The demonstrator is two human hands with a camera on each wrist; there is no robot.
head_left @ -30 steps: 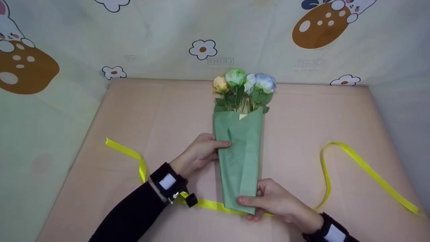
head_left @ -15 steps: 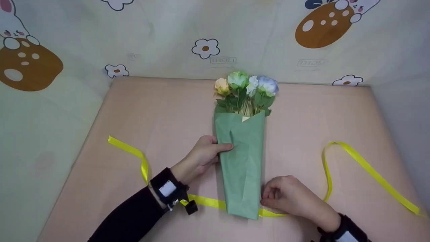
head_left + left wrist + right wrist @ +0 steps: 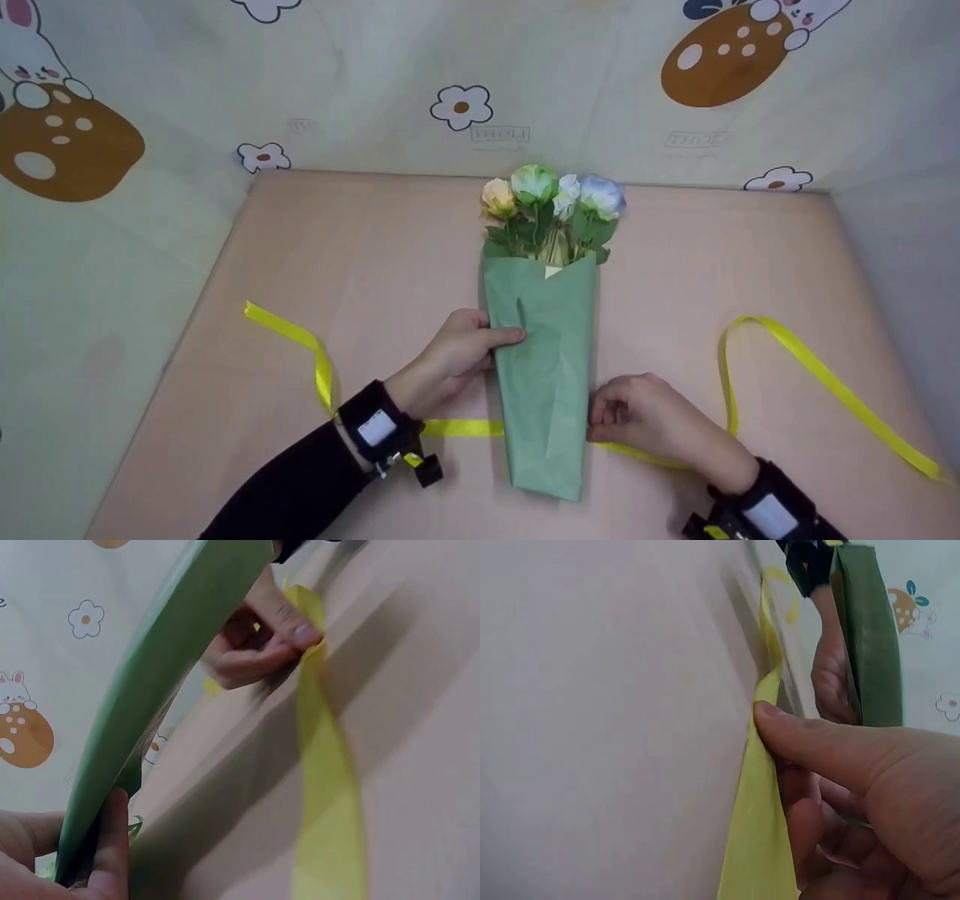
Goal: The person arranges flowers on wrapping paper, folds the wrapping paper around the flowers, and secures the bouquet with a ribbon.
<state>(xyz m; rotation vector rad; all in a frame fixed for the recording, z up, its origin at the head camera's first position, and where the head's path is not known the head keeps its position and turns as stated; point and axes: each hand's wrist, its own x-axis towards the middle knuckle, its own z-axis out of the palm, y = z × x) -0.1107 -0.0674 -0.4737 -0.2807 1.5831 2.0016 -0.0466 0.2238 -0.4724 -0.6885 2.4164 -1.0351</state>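
Observation:
A bouquet (image 3: 544,375) wrapped in green paper lies near the middle of the head view, with orange, green, white and blue flowers (image 3: 534,184) showing at its top. My left hand (image 3: 454,356) grips its left edge, thumb on the front of the paper; in the left wrist view the wrap (image 3: 142,690) is tilted up off the table. Beside the lower right edge, my right hand (image 3: 649,420) pinches a yellow ribbon (image 3: 465,428) between thumb and finger, plainest in the right wrist view, where the ribbon (image 3: 757,825) twists. Behind the wrap, part of the ribbon is hidden.
The ribbon's loose right end (image 3: 832,386) curves over the pinkish table (image 3: 360,247), and its left end (image 3: 281,328) lies beyond my left wrist. At the back, a pale patterned cloth (image 3: 375,67) hangs behind the table edge.
My right hand has let go of the bouquet's bottom, moved right and taken hold of the ribbon, which has shifted up behind the wrap. The bouquet has slid slightly down and right.

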